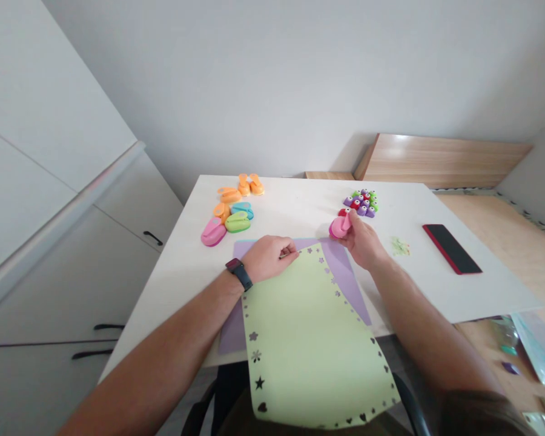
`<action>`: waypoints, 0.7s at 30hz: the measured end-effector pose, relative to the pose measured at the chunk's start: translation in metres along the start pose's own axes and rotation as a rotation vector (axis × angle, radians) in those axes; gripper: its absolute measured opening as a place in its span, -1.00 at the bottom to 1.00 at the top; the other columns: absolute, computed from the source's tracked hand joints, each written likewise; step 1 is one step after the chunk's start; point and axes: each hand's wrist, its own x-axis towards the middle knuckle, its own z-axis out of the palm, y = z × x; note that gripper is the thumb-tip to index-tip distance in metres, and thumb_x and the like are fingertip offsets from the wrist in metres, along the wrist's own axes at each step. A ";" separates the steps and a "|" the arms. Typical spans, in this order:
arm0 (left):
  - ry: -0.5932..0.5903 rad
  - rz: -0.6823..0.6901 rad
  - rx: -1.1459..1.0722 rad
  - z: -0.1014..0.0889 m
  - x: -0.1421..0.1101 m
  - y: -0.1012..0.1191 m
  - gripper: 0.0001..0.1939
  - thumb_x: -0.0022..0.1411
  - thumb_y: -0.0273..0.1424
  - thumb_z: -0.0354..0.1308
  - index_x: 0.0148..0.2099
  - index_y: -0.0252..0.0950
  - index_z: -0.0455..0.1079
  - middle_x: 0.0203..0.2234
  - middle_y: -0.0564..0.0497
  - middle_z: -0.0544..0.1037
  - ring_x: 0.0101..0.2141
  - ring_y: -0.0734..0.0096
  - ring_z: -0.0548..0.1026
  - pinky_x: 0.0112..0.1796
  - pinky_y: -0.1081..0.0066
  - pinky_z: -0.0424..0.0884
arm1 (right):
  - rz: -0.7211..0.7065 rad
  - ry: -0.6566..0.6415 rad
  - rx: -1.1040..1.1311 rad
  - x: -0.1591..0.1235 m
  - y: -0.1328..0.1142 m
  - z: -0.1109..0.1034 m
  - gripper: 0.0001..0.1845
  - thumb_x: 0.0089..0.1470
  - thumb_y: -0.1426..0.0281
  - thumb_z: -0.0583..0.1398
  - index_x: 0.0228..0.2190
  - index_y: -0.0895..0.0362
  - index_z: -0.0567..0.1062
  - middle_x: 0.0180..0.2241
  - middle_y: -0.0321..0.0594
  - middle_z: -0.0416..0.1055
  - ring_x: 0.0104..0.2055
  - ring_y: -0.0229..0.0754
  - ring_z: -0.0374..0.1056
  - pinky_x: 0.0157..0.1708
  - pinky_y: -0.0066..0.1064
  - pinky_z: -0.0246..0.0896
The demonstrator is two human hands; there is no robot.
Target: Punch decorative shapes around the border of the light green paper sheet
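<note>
My left hand (271, 257), with a dark watch on the wrist, pinches the top edge of a pale green paper sheet (309, 339). Small shapes such as stars, hearts and flowers are cut out along the sheet's borders. Its lower end hangs over the table's front edge toward my lap. Beneath it lies a purple sheet (349, 275), flat on the table. My right hand (362, 241) grips a pink craft punch (340, 226), just beyond the sheet's top right corner and apart from the green paper.
Orange, blue, green and pink craft punches (238, 221) stand at the back left of the white table (295, 209). Several small coloured punches (363, 201) cluster at the back right. Paper scraps (400, 246) and a black-and-red phone-like slab (452, 248) lie on the right.
</note>
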 end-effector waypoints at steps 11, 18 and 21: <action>-0.002 -0.006 -0.007 0.000 0.000 0.001 -0.82 0.33 -0.27 0.16 -0.22 -0.21 0.55 -0.34 0.02 0.66 -0.35 0.34 0.59 -0.35 0.42 0.41 | 0.006 -0.177 0.067 0.000 0.010 0.035 -0.47 0.13 -0.13 0.24 -0.51 0.05 0.36 -0.44 -0.27 0.40 -0.34 -0.17 0.35 -0.17 -0.28 0.40; 0.002 0.000 -0.027 0.001 0.000 0.000 -0.79 0.34 -0.23 0.15 -0.24 -0.20 0.55 -0.35 0.02 0.66 -0.37 0.35 0.58 -0.35 0.41 0.42 | -0.041 0.042 -0.036 -0.005 0.009 -0.007 -0.50 0.11 -0.12 0.26 -0.45 0.05 0.43 -0.41 -0.27 0.43 -0.34 -0.17 0.38 -0.21 -0.32 0.41; 0.012 -0.002 -0.026 0.002 0.000 -0.002 -0.80 0.33 -0.23 0.16 -0.25 -0.20 0.53 -0.36 0.03 0.66 -0.37 0.36 0.58 -0.36 0.41 0.42 | -0.092 0.154 -0.024 -0.007 0.003 -0.041 -0.51 0.09 -0.11 0.29 -0.47 0.04 0.40 -0.42 -0.26 0.42 -0.31 -0.15 0.40 -0.19 -0.26 0.44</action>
